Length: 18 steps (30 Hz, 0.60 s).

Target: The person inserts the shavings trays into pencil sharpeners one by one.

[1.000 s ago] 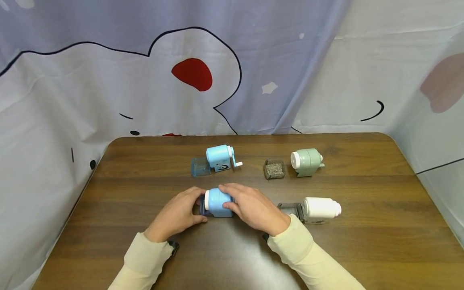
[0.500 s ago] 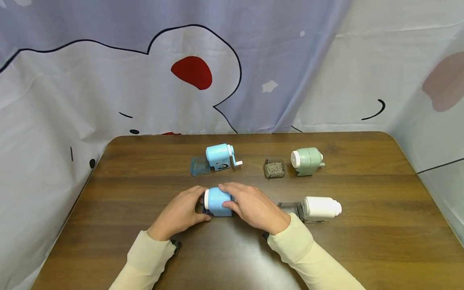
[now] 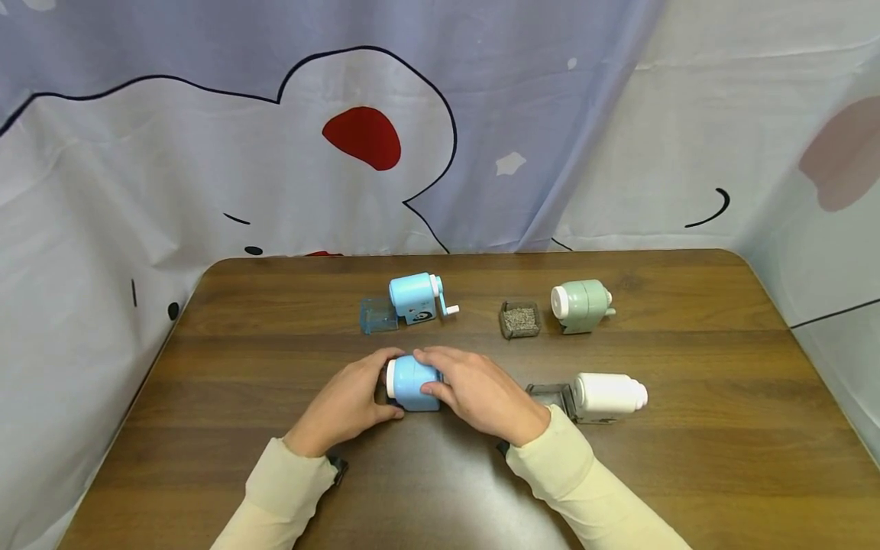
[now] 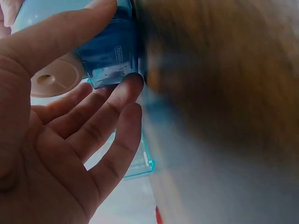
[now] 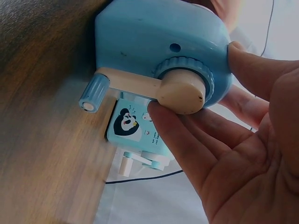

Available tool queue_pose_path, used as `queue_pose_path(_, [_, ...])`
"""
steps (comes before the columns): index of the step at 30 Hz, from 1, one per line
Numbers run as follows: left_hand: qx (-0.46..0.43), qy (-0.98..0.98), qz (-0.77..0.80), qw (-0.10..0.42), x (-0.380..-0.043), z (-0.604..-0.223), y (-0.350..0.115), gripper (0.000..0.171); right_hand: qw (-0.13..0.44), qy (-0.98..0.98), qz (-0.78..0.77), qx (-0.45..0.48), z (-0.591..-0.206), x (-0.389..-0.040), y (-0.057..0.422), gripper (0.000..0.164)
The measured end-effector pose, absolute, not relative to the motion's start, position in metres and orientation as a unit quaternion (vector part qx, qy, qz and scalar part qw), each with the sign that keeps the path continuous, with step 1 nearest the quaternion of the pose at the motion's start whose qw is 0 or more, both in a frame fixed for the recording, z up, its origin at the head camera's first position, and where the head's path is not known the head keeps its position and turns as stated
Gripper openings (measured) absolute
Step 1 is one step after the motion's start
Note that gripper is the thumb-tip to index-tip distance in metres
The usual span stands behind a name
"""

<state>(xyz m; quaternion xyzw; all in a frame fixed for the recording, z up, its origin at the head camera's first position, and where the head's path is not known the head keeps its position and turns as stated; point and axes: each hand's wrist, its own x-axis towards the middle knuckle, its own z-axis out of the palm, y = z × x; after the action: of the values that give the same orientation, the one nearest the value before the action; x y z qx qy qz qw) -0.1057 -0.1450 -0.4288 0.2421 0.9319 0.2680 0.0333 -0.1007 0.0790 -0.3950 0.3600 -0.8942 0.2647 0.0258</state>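
Note:
A blue crank pencil sharpener stands on the wooden table between both hands. My right hand holds its body from the right and above, thumb and fingers on opposite sides. Its cream crank arm, with a blue knob, shows in the right wrist view. At the sharpener's left end, my left hand grips the clear dark-blue shavings drawer between thumb and fingertips. The drawer sits at the lower part of the body, below the round white front; how deep it goes cannot be told.
Behind stands a light-blue panda sharpener with its clear drawer at its left. A green sharpener is at back right, beside a separate drawer of shavings. A white sharpener with a grey drawer is nearer, right.
My left hand has moved slightly right, bringing the drawer toward the sharpener; less of the drawer shows in the head view. My right hand and the sharpener have stayed nearly in place.

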Motion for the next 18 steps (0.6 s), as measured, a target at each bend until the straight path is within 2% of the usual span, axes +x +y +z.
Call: queue_pose_path(18, [0.256,0.925,0.280,0.025,-0.1080,-0.4294,-0.1434,0.081,0.024,-0.894,0.270,0.357,-0.3961,-0.1009,0.0785,0.044])
